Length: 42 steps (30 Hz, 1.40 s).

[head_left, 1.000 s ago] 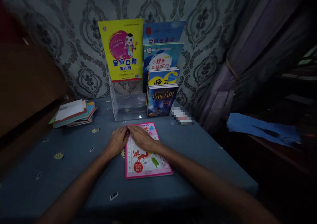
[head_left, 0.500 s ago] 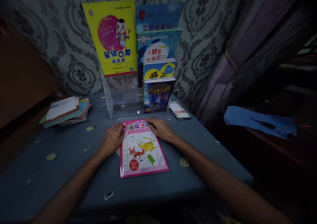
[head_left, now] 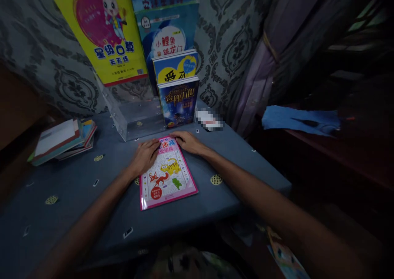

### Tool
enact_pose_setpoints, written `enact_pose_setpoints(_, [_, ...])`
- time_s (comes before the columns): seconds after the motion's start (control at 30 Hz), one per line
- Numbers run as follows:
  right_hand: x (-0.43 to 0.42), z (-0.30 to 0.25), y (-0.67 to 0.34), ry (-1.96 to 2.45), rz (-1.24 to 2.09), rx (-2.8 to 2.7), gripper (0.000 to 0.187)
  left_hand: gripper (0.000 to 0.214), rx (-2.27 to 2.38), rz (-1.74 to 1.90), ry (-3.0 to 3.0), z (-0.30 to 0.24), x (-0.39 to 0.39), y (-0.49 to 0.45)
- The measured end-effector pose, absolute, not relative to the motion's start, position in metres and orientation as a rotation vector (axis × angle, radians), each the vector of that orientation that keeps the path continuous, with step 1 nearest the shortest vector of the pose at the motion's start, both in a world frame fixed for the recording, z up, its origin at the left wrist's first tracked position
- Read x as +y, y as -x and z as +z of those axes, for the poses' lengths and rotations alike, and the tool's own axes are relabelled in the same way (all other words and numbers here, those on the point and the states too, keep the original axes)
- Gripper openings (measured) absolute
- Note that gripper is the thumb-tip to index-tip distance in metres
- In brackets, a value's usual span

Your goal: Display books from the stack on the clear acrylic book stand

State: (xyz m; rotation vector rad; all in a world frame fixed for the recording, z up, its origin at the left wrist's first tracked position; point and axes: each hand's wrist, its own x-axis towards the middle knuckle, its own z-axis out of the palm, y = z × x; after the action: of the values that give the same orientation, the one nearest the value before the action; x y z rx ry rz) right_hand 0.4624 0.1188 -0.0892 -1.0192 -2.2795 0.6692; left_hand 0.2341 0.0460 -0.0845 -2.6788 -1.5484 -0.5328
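A pink-bordered picture book [head_left: 169, 184] with a fox and a yellow tiger on its cover lies flat on the table. My left hand [head_left: 147, 156] rests on the book's upper left part, fingers stretched over the cover and hiding some of the title. At the top right corner of the book is my right hand [head_left: 188, 142], its fingers bent loosely over the edge and apart from the left hand. Neither hand lifts the book. Behind it stands a clear acrylic rack [head_left: 118, 114], holding a yellow workbook [head_left: 107, 36] and a dark blue book [head_left: 178, 102].
A blue-grey cloth covers the table [head_left: 101, 205]. At the left lies a stack of books [head_left: 58, 141]. More upright books, including a teal one [head_left: 169, 28], fill the rack's right side. A blurred-out white item [head_left: 209, 119] lies right of the rack; blue cloth [head_left: 301, 119] is farther right.
The view has shifted, so the rack and table sit further left and higher. My left hand has come inward over the cover, hiding more of the title; my right hand stays at the top right corner.
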Motion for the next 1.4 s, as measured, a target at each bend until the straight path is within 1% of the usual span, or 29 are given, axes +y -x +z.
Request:
enact_pose_setpoints(0.13, [0.118, -0.088, -0.462, 1.016, 0.666, -2.291, 0.041, 0.041, -1.422, -0.502, 2.811, -0.082, 0.043, -0.261])
enact_pose_setpoints(0.33, [0.118, -0.091, -0.464, 0.988, 0.685, -2.277, 0.04, 0.041, -1.234, -0.475, 2.979, -0.075, 0.013, -0.288])
enact_pose_setpoints(0.5, [0.117, -0.092, -0.464, 0.995, 0.62, -2.305, 0.039, 0.04, -1.1, -0.487, 3.113, -0.066, -0.016, -0.296])
enact_pose_setpoints(0.8, [0.113, -0.091, -0.461, 1.03, 0.58, -2.309, 0.039, 0.047, -0.996, -0.392, 3.307, -0.057, -0.057, -0.299])
enact_pose_setpoints(1.0, [0.108, -0.088, -0.46, 1.049, 0.552, -2.319, 0.042, 0.054, -0.997, -0.364, 3.286, -0.058, -0.06, -0.3])
enact_pose_setpoints(1.17, [0.103, -0.089, -0.459, 1.051, 0.501, -2.354, 0.04, 0.05, -1.039, -0.485, 3.322, -0.05, -0.061, -0.294])
enact_pose_setpoints(1.27, [0.104, -0.09, -0.458, 1.037, 0.472, -2.357, 0.04, 0.043, -1.172, -0.566, 3.238, -0.053, -0.05, -0.275])
enact_pose_setpoints(1.4, [0.103, -0.089, -0.457, 1.033, 0.472, -2.378, 0.04, 0.036, -1.518, -0.615, 2.871, -0.069, -0.016, -0.226])
